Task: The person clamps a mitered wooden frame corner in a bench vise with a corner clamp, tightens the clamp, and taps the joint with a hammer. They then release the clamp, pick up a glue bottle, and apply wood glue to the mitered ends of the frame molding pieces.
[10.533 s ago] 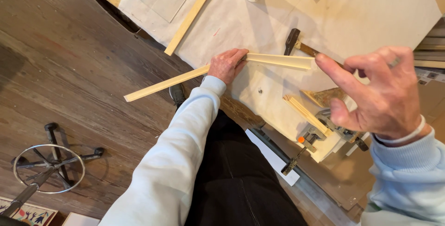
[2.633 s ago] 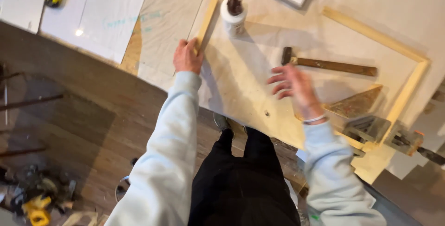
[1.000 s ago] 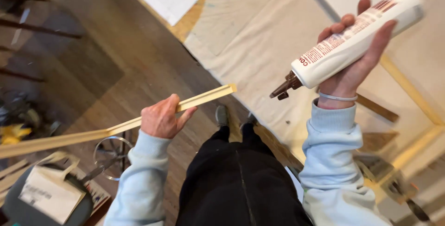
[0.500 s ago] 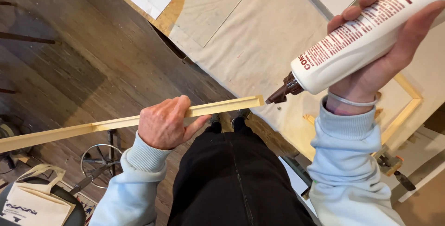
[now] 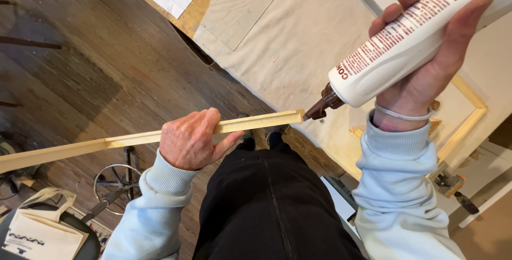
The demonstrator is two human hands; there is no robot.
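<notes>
From up here I see my left hand (image 5: 189, 141) closed around the strip (image 5: 160, 136), a long thin length of pale wood, gripping it roughly a third of the way back from its near end, fingers curled over the top and the thumb (image 5: 226, 144) tucked under on the side towards me. The strip's long axis runs nearly level across the view, climbing slightly from the far left edge to its cut end, which points right and sits just above my dark trousers (image 5: 269, 201), out over the plank floor (image 5: 101, 62) and off the table (image 5: 288, 41). My right hand (image 5: 429, 73) is wrapped firmly around the glue bottle (image 5: 421, 33), a white tube tipped down and to the left, so its long axis slants from upper right to lower left. Its brown nozzle (image 5: 320, 108) meets the strip's right end; I judge them touching or a hair apart, I cannot say which. So the strip's end lies to the lower left of my right fingers, straight along the bottle's axis, and the right hand is the nearer to it. Behind the right wrist a pale frame (image 5: 469, 121) lies on the table, well apart from the nozzle.
</notes>
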